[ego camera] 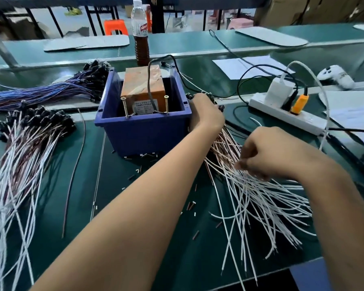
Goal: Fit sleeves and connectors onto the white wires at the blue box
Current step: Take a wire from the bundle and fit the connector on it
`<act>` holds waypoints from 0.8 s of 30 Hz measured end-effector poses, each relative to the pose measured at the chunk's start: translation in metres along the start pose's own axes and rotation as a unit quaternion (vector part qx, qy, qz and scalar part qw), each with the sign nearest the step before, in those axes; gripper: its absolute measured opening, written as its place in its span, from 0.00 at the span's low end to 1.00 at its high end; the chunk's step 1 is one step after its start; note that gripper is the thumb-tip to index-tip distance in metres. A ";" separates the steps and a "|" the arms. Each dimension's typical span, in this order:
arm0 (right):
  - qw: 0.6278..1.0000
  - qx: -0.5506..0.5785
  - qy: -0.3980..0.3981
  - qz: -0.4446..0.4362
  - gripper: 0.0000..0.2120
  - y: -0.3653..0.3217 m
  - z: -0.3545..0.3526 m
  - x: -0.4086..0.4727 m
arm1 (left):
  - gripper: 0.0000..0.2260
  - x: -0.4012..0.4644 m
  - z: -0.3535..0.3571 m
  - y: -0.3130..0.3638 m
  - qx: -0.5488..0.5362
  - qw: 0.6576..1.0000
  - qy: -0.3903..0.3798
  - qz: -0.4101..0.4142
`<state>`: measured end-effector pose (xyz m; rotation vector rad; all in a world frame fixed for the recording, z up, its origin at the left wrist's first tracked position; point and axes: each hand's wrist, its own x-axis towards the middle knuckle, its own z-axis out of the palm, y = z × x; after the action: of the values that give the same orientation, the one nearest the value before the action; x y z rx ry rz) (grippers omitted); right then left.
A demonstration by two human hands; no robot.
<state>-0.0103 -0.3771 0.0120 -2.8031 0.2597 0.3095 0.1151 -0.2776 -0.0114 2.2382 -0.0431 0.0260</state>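
Wires: loose fan of thin white insulated wires on the green mat, just right of the blue plastic box.
Handling: light, limp and springy, prone to tangle; probably best pinched singly near a stripped tip.
Right hand: fingers curled down into the fan, seemingly pinching strands; exact hold hidden.
Left hand: curled over the bundle's black-connector end, beside the box wall.
Sleeves: short tube pieces scattered on the mat.
Box contents: orange block with two upright screws.
Far left: another white bundle.
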 end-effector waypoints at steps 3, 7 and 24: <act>0.996 0.085 -0.019 0.030 0.11 0.002 0.004 0.001 | 0.05 -0.002 0.004 -0.003 0.060 0.998 0.031 0.017; 0.994 0.066 0.080 0.036 0.17 -0.002 0.012 0.015 | 0.14 -0.009 0.009 -0.008 0.053 0.995 0.061 0.052; 0.977 0.087 0.197 -0.009 0.12 -0.033 0.001 0.026 | 0.13 -0.046 -0.022 -0.007 -0.223 0.970 -0.092 0.030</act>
<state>0.0210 -0.3492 0.0138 -2.6670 0.3315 -0.2656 0.0689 -0.2551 -0.0046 1.7832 -0.1991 -0.1461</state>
